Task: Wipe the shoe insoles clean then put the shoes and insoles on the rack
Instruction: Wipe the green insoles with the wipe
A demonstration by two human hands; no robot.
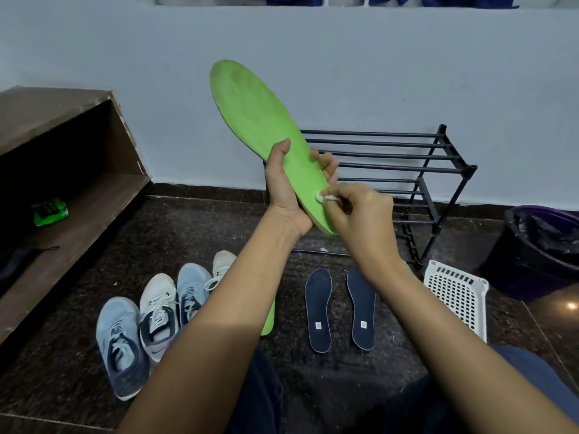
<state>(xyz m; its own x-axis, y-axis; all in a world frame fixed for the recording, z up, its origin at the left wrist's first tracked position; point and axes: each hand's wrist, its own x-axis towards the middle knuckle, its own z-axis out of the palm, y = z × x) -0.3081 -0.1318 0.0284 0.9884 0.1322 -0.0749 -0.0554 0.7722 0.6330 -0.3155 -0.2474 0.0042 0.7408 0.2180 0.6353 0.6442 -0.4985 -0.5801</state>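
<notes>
The green insole is up in the air in front of me, toe end tilted up and to the left against the pale wall, heel end down by my wrists. My left hand has it in a closed grip around the lower half: the thumb lies over the near edge, the fingers curl round from behind onto the far edge, and the heel end sits against my palm. My right hand has its grip clenched to a pinch on a small white wad, fingertips bunched together, and the wad touches the insole's face just below the left hand's fingers. Beneath my left forearm a second green insole lies on the dark floor, mostly hidden. Just to its right two navy insoles lie flat, side by side and apart, each with a small white label near the heel. To the left four shoes stand in a row on the floor, touching one another, blue and white by turns. The black rack stands against the wall behind my hands, its bars bare. A white basket sits near the rack's foot on the right, and a black-lined bin beyond it. At far left a brown wooden shelf holds a green packet.
</notes>
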